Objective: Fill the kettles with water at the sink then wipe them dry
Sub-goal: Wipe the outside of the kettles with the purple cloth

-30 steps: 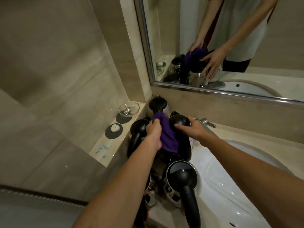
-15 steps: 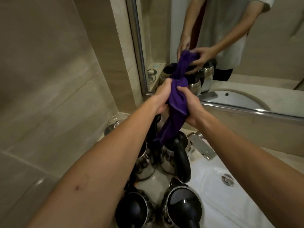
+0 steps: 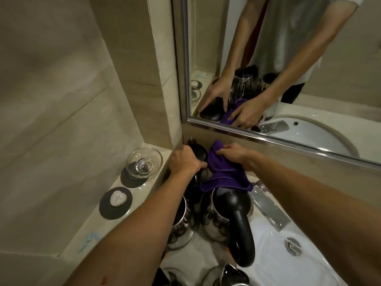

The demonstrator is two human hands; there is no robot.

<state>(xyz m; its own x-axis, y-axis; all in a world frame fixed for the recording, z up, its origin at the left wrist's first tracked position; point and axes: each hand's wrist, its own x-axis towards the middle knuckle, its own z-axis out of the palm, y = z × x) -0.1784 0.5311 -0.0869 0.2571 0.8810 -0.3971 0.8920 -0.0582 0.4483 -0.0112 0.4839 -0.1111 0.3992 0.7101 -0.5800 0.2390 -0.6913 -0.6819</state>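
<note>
Purple cloth (image 3: pixel 224 174) now lowered onto rear kettle (image 3: pixel 199 155).

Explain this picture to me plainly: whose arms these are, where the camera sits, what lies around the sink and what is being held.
No machine here: these are a person's bare arms, filmed by a camera worn on the head, looking forward and down. The mirror above repeats the scene. The left hand grips the black top of a kettle at the back. The right hand pinches a purple cloth, which drapes over a second kettle. More kettles stand nearer the camera. To the right are the tap and the white sink. On the ledge to the left sit a glass bowl and a small pale soap-like piece, each on a dark coaster.
</note>
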